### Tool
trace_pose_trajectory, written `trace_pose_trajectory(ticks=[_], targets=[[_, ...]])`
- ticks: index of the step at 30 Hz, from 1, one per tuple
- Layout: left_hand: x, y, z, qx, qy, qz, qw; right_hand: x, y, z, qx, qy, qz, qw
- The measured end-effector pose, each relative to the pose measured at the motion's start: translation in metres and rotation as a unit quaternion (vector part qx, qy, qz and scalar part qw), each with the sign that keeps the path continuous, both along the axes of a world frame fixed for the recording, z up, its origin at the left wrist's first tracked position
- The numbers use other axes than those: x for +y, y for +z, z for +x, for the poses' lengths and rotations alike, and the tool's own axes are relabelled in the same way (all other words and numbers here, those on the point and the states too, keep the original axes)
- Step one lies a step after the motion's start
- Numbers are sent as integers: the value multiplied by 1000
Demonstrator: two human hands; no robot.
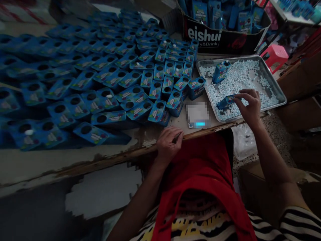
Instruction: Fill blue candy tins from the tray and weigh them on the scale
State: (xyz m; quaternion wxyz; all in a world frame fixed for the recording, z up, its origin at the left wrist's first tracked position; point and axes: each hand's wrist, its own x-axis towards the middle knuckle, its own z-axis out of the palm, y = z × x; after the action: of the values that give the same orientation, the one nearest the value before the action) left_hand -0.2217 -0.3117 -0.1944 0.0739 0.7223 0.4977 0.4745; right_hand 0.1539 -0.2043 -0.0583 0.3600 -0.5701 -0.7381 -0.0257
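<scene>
My right hand [250, 103] reaches over a metal tray [282, 95] at the right and pinches the end of a small blue candy box [225, 101], which lies tilted among the white candies [238, 75]. Another blue candy box [221, 72] leans upright in the same candies. At the table's front edge rests my left hand [169, 144], its fingers curled in and nothing visible in them. Just beyond it lies a small white device [198, 112] with a lit cyan display; its face is blurred. Rows of blue candy boxes [156, 88] with round top openings crowd the table left of the tray.
A black carton [225, 40] full of blue packs stands behind the tray. A few boxes have a white candy [109, 96] lying on top. Beyond the tray is a pink stool [276, 55]. The worn wooden table edge [120, 156] runs in front of me.
</scene>
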Motion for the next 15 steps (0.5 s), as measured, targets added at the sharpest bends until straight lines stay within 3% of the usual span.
trace_pose_trajectory(ticks=[4, 7, 9, 12, 15], targets=[[1, 0, 0, 1, 7, 11, 1000, 19, -22, 6, 72, -15, -29, 997], [1, 0, 0, 1, 11, 18, 1000, 26, -27, 21, 123, -25, -77, 989], [1, 0, 0, -2, 10, 12, 1000, 26, -21, 30, 114, -3, -83, 990], [-1, 2, 0, -8, 9, 7, 1000, 24, -4, 32, 25, 87, -98, 991], [-1, 3, 1, -7, 11, 20, 1000, 26, 9, 23, -57, 166, -160, 971]])
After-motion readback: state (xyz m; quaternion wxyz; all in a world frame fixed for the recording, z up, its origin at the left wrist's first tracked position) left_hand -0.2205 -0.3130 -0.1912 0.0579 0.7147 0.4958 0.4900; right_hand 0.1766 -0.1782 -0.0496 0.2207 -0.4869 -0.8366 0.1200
